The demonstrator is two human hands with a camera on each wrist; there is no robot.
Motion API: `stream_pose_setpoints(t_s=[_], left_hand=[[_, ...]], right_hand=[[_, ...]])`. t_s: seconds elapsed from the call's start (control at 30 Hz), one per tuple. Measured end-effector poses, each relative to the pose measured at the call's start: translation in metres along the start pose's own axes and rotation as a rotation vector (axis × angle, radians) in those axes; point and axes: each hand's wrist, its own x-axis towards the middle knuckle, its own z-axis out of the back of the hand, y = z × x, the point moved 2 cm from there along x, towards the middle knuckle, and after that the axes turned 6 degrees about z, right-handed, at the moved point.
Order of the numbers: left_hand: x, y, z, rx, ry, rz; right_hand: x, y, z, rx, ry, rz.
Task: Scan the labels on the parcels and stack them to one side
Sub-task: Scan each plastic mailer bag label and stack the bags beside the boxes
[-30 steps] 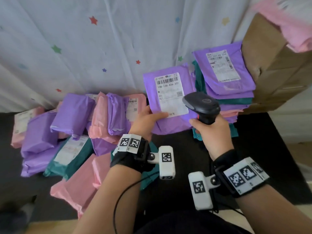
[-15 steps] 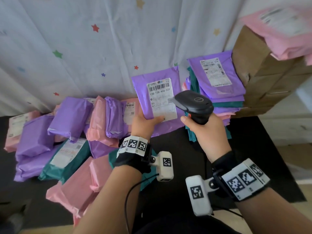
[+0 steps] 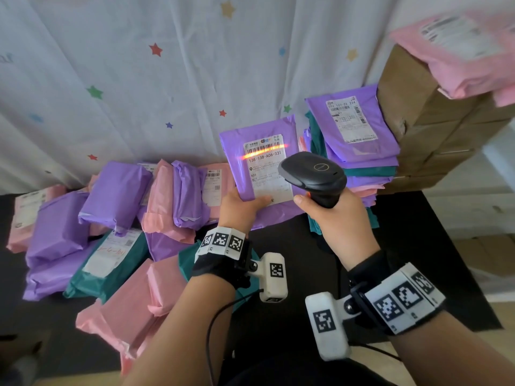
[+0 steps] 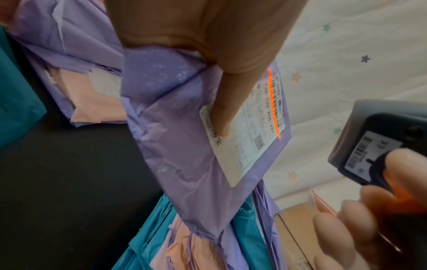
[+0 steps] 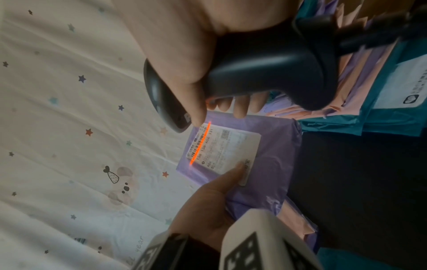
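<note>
My left hand (image 3: 245, 208) holds a purple parcel (image 3: 242, 143) up by its lower edge, thumb pressed on the white label (image 3: 267, 171). My right hand (image 3: 337, 218) grips a black barcode scanner (image 3: 313, 174) just right of the parcel. An orange scan line (image 3: 264, 151) lies across the label's barcode. The left wrist view shows the thumb on the label (image 4: 249, 131) and the purple parcel (image 4: 180, 146), with the scanner (image 4: 379, 146) at the right. The right wrist view shows the scanner (image 5: 265, 73) above the parcel (image 5: 272, 164) and the lit barcode (image 5: 201, 144).
A heap of purple, pink and teal parcels (image 3: 111, 218) covers the left of the black table (image 3: 292, 246). A neat stack of parcels (image 3: 356, 151) stands at the right beside a cardboard box (image 3: 423, 129) topped by a pink parcel (image 3: 468, 57). A star-print curtain (image 3: 167, 79) hangs behind.
An orange scan line now lights the label's barcode; it was absent before. The parcel and scanner stay close together, with the view shifted slightly.
</note>
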Motion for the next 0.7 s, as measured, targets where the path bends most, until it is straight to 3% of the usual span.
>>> stream_pose_setpoints(t_s=[0.37, 0.53, 0.7], left_hand=[[-0.007, -0.015, -0.013, -0.056, -0.009, -0.022], [-0.002, -0.054, -0.035, -0.132, -0.005, -0.09], [0.014, -0.104, -0.086, 0.002, 0.039, -0.155]], right_hand=[[-0.001, -0.002, 0.016, 0.05, -0.068, -0.018], [0.004, -0.01, 0.043, 0.072, -0.134, -0.089], [0.011, -0.027, 0.079, 0.084, -0.19, -0.145]])
